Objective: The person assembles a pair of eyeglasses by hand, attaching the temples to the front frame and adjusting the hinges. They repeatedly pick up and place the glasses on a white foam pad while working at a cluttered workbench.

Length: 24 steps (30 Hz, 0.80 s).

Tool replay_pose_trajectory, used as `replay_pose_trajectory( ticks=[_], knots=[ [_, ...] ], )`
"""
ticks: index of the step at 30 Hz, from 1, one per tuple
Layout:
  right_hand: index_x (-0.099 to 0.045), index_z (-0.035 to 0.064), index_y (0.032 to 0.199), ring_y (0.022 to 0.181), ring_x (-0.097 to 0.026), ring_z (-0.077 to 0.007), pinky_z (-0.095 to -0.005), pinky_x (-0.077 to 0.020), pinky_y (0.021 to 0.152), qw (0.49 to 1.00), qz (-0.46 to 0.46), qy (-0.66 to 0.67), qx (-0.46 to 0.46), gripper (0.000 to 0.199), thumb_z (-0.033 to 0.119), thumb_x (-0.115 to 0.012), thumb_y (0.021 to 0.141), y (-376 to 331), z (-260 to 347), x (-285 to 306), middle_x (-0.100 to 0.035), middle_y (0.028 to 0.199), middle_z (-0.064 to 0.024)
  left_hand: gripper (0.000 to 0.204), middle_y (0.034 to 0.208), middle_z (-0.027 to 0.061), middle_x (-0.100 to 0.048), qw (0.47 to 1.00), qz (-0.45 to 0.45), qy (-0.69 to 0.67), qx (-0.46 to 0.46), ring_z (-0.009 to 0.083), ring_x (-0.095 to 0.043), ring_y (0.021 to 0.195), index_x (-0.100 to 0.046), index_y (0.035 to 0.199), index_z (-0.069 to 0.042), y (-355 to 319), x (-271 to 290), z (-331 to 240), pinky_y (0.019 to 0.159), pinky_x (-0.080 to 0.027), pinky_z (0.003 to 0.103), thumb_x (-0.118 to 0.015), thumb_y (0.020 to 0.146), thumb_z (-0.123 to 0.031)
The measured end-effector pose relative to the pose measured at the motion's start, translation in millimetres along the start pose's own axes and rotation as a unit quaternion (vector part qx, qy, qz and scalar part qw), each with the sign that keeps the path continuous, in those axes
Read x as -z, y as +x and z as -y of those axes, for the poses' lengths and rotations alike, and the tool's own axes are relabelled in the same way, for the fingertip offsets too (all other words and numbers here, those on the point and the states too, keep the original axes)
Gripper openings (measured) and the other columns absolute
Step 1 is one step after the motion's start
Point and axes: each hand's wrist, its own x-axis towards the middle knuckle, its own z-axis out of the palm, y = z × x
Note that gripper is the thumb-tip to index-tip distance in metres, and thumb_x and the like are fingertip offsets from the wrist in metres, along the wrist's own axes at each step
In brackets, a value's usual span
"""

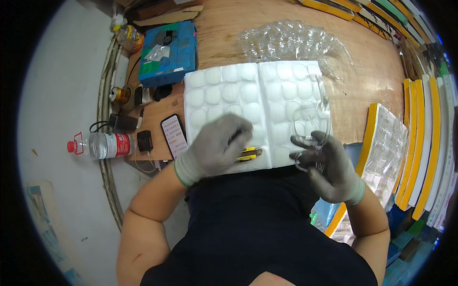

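Hands (214, 145) (329, 169): two, gloved; clear material (312, 126) in right; one phone (173, 135).

The lit screen (173, 132) of the phone (183, 127) is showing several rows of small dark writing on pale ground, and the red-and-white label (122, 145) of the large clear bottle (98, 145) is carrying pale characters, while the orange label (137, 38) of the yellow-capped bottle (125, 34) is bearing marks too small for reading.
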Motion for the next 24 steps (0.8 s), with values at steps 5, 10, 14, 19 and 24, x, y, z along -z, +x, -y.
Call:
replay_pose_trajectory(
  ticks=[5, 10, 14, 19, 24],
  knots=[
    [-0.031, -0.0075, 0.142, 0.086, -0.073, -0.0264, -0.0348, -0.0575, 0.077, 0.998, 0.052, -0.033, 0.003, 0.06, -0.008, -0.056, 0.087, 0.4, -12.1, -42.0, -0.07, 0.104, -0.0218, 0.008, 0.092, 0.0089, -0.063, 0.943, 0.02, -0.323, 0.072, 0.0134, -0.062, 0.078, -0.059, 0.102, 0.001, -30.2, -6.6, -20.5, 0.071, -0.051, 0.026, -0.058, 0.096, -0.005],
    [-0.055, -0.0064, 0.124, 0.074, -0.073, -0.023, -0.0306, -0.0565, 0.069, 0.997, -0.043, -0.006, 0.062, 0.034, -0.001, -0.063, 0.091, 9.3, -6.7, -76.0, -0.071, 0.087, -0.0161, 0.012, 0.092, 0.0074, -0.063, 0.922, -0.096, -0.368, 0.068, 0.0112, -0.064, 0.079, -0.058, 0.105, 0.0, -44.7, -24.7, -27.5, 0.07, -0.054, 0.024, -0.064, 0.098, -0.009],
    [-0.07, -0.0024, 0.102, 0.062, -0.066, -0.0169, -0.0275, -0.0511, 0.06, 0.998, 0.052, 0.015, 0.022, 0.015, 0.009, -0.062, 0.095, 13.9, 8.3, -57.8, -0.067, 0.07, -0.0087, 0.017, 0.092, 0.0074, -0.065, 0.846, -0.038, -0.524, 0.091, 0.0116, -0.065, 0.079, -0.062, 0.109, 0.001, -54.1, -21.7, -28.6, 0.07, -0.056, 0.025, -0.068, 0.096, -0.008],
    [-0.071, 0.0003, 0.108, 0.061, -0.064, -0.0165, -0.0288, -0.0508, 0.062, 0.988, 0.097, 0.119, -0.021, 0.021, 0.011, -0.056, 0.097, 9.8, 8.2, -55.2, -0.068, 0.073, -0.0078, 0.017, 0.096, 0.0104, -0.068, 0.885, 0.051, -0.461, 0.04, 0.0138, -0.066, 0.084, -0.063, 0.107, 0.0, -55.8, -10.2, -29.9, 0.071, -0.052, 0.027, -0.068, 0.096, -0.012],
    [-0.069, -0.0008, 0.102, 0.063, -0.065, -0.0178, -0.0297, -0.0515, 0.063, 0.981, 0.06, 0.162, -0.088, 0.019, 0.009, -0.054, 0.095, -4.0, 5.4, -58.5, -0.07, 0.077, -0.0087, 0.014, 0.085, 0.0039, -0.059, 0.911, 0.019, -0.401, 0.092, 0.0122, -0.053, 0.075, -0.062, 0.096, -0.004, -45.8, -13.7, -55.3, 0.068, -0.044, 0.027, -0.071, 0.089, -0.011]
  ],
)
